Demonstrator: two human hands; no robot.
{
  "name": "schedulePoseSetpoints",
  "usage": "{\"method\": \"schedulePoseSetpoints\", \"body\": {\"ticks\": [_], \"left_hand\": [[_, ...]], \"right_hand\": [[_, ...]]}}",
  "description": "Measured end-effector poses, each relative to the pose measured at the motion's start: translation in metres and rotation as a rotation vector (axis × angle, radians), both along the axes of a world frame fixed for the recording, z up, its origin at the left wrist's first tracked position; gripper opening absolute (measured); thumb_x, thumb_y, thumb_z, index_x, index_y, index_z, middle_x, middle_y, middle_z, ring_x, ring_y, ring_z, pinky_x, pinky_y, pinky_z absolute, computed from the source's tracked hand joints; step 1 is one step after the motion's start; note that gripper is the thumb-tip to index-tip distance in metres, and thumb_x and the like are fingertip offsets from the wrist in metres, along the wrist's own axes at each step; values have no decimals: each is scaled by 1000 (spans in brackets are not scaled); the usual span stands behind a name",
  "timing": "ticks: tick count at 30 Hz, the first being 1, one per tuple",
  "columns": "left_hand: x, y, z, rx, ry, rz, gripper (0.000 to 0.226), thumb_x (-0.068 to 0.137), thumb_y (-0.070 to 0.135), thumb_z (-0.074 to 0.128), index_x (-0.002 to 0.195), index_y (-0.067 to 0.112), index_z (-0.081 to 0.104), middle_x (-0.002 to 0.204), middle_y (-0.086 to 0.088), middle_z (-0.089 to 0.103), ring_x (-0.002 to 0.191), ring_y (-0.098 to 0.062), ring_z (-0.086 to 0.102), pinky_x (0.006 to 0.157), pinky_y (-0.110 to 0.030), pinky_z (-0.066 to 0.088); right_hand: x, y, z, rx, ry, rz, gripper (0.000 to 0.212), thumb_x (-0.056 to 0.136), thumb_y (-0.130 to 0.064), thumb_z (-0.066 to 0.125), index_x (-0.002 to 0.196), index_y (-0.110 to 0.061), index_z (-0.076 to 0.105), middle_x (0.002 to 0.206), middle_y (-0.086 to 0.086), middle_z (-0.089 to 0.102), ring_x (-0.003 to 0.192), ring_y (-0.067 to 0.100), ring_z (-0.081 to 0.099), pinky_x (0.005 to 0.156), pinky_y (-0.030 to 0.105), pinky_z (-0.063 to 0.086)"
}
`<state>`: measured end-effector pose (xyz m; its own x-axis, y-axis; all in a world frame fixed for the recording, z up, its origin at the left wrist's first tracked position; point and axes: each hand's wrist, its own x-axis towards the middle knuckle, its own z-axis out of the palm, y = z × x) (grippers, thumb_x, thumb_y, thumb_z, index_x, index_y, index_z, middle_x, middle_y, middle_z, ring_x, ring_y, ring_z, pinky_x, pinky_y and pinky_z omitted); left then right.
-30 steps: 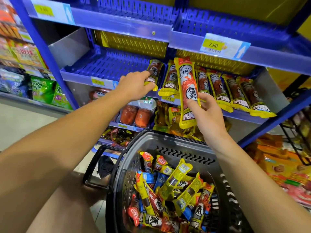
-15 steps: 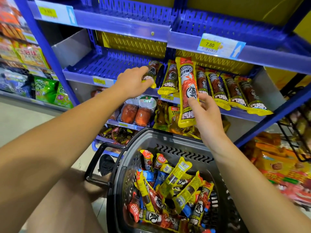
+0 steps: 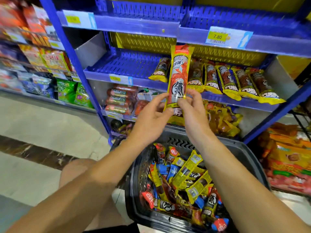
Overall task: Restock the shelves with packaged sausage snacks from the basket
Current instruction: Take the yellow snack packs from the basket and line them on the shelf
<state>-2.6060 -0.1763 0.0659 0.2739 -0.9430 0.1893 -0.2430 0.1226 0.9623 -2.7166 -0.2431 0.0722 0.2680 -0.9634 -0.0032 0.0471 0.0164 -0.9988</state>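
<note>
Both hands on one red sausage snack pack (image 3: pixel 178 78), held upright at frame centre in front of the blue middle shelf (image 3: pixel 124 68): left hand (image 3: pixel 151 118) pinches its lower left edge, right hand (image 3: pixel 190 113) pinches the lower right, fingers curled round the bottom seal. Pack looks light, film slick and crinkly, sausage inside fairly stiff (so it won't flop), best held at the body or the flat end seal, not by one corner. Row of yellow-edged packs (image 3: pixel 227 81) fills the shelf's right half, leaning over the front lip; open room is the bare slotted deck to the left, centre-left of frame. Watch the upper shelf rail (image 3: pixel 168 29) just above. Basket (image 3: pixel 249 158) at lower centre looks well stocked.
</note>
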Motion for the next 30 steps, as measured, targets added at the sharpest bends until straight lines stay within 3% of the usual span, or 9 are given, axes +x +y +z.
{"method": "schedulePoseSetpoints", "body": {"ticks": [5,8,11,13,16,18,22,28,30], "left_hand": [[11,2,1,-12,158,104,45,79,19,65,120,37,57,120,-6,67,111,-25,63,95,-50,52],[27,2,1,-9,157,154,40,88,10,65,124,24,58,114,-6,70,103,-17,68,85,-40,57],[57,-3,7,-18,158,240,32,92,5,60,118,23,59,104,-6,71,82,-9,68,70,-28,56],[83,-13,10,10,87,301,27,91,12,62,113,28,60,95,-3,71,74,-7,64,72,-33,56],[114,-41,13,92,-162,399,23,88,30,63,111,30,64,79,4,64,65,-11,57,68,-29,44],[124,-60,18,115,-336,439,28,88,36,61,114,26,65,82,3,65,79,-23,60,70,-30,41],[132,-102,23,152,-517,507,34,89,42,58,115,24,67,117,-4,68,114,-28,57,93,-34,40],[140,-137,17,324,-667,481,38,85,53,53,93,21,70,105,-7,68,117,-36,49,90,-43,38],[143,-141,17,337,-692,489,42,87,55,51,97,20,72,106,-7,68,118,-35,47,90,-44,36]], "right_hand": [[15,16,1,-45,77,82,41,100,-13,50,138,-22,39,116,-1,69,94,5,66,82,24,50],[13,12,2,-169,281,102,44,101,-29,50,144,-27,38,129,-9,61,116,7,57,97,30,43],[3,-8,6,-484,598,18,50,98,-38,48,145,-23,41,139,-3,54,130,18,47,109,40,36],[-4,-28,11,-687,832,-49,53,96,-41,45,144,-19,45,136,5,56,133,26,42,114,47,30],[-8,-55,16,-762,1038,-72,55,97,-45,42,145,-17,44,143,6,52,143,30,31,119,52,20],[-9,-66,17,-779,1122,-66,55,98,-45,45,146,-18,43,147,5,48,146,30,27,120,52,16],[-3,-78,15,-830,1210,-72,55,98,-46,44,145,-19,44,147,3,46,143,29,29,121,52,13],[5,-83,8,-832,1257,-86,64,91,-52,33,143,-17,47,146,4,47,140,31,33,119,55,17],[8,-86,6,-829,1269,-73,65,91,-52,33,144,-18,46,147,3,46,140,32,32,118,56,18]]}}
